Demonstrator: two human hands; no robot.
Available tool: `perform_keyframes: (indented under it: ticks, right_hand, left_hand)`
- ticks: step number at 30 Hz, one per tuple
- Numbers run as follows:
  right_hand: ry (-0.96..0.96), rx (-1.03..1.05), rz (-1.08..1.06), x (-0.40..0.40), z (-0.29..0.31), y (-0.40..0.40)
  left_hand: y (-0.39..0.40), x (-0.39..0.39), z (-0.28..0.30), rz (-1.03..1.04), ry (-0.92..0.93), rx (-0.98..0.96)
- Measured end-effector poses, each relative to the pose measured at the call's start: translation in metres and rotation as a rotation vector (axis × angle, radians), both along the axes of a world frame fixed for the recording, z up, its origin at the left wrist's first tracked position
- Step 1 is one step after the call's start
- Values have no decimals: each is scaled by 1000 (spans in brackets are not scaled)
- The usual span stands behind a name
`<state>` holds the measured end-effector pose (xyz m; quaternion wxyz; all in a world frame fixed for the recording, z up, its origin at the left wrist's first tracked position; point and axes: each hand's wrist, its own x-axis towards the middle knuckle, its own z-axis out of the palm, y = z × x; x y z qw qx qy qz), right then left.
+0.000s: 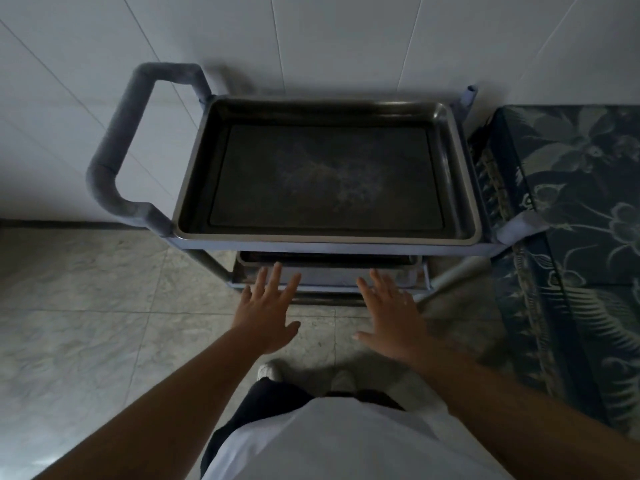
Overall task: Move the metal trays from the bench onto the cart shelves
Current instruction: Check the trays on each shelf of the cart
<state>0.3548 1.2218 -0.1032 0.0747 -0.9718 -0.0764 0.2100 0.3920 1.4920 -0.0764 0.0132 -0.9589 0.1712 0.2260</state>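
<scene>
From the head view, a metal cart [346, 249] stands against a white tiled wall [311, 39], with its padded grey handle [117, 140] looping out on the left. A large metal tray [325, 174] sits on the top shelf and fills it nearly edge to edge; its dark flat bottom has a faint pale smear near the middle. Below it, on the lower shelf [329, 280], the near rim of a second tray [327, 258] shows as a thin dark strip, while the rest of it is hidden under the top shelf. The left hand [268, 311] and the right hand [391, 313] reach forward side by side in front of the lower shelf, palms down, fingers spread flat; each grip is fully open and has hold of nothing. The left fingertips overlap the near edge of the lower shelf, though contact cannot be told. To the right of the cart lies a dark blue cloth with a pale flower pattern [575, 202], just beside the cart's frame. The floor [86, 306] is pale marbled tile, and the person's white shirt [346, 445] fills the near edge.
</scene>
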Motion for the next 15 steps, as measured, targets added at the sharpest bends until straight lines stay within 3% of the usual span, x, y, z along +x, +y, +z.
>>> perform_keyframes:
  ticks: [7, 15]
  right_hand:
    - [72, -17, -95, 23, -40, 18]
    - [100, -72, -249, 61, -123, 36]
  left_hand:
    - [24, 12, -43, 1, 82, 45]
    - [24, 46, -141, -62, 138, 1]
